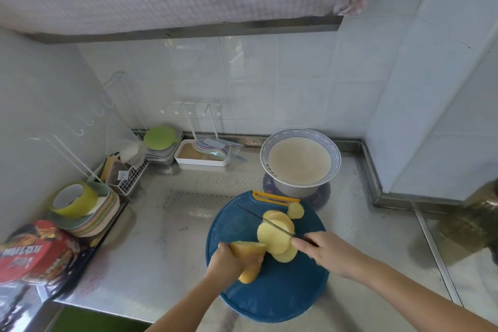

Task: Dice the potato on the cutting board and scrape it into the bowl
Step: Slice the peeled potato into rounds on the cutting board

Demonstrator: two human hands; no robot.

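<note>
Your right grip [327, 253] hides the knife [265, 219] handle, so only the blade shows. Your left grip [229, 260] covers the potato chunk [249, 248] at its near end. At eight o'clock the red packet [35, 253] runs off the edge, its print blurred. At three o'clock a dark shape [479, 224] is cut off and cannot be identified.

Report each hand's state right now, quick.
Left hand: closed around the uncut potato chunk.
Right hand: closed around the knife handle, blade over the slices.

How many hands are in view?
2. The left hand grips a potato chunk on the board; the right hand grips the knife over the slices.
</note>
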